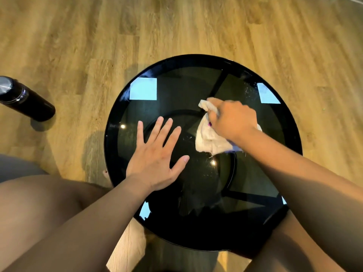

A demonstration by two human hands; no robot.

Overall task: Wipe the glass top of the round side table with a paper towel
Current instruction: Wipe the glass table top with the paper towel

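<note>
The right hand [232, 119] grips a crumpled paper towel [208, 139] on the round glass table [176, 91], toward two o'clock. The left hand [157, 154] lies flat near centre. A dark bottle [27, 99] stands on the floor [78, 36] at nine o'clock.

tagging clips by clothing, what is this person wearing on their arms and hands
No sleeves, gloves, watch or bracelet show anywhere up to the frame edge. The left hand has no rings and short plain nails. The right hand is blurred; no ring shows, and a purple speck by its thumb is unclear.
</note>
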